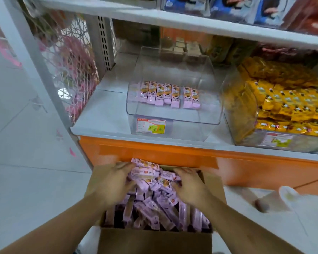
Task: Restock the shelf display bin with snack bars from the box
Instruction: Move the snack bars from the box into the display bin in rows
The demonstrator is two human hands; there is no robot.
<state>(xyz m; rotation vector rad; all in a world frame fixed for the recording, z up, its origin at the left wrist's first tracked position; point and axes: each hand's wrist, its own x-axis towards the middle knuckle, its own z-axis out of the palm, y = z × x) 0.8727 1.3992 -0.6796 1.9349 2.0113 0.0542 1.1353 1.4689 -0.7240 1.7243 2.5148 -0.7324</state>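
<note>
Restocking looks barely begun: the clear display bin (pixel 173 92) on the shelf (pixel 103 114) holds only a single short row of pink snack bars (pixel 163 95) standing against its back half, with the front half bare above the price label (pixel 151 126). Most of the filling is left to do. Below the shelf's orange front edge, the cardboard box (pixel 154 239) is heaped with the same pink bars (pixel 154 208). Both hands are inside it: the left hand (pixel 112 182) and the right hand (pixel 189 187) curl inward round a loose mound of bars, gathering a bundle between them. At the shelf's right end, a neighbouring bin (pixel 242 110) is packed full of yellow packets (pixel 283 103).
</note>
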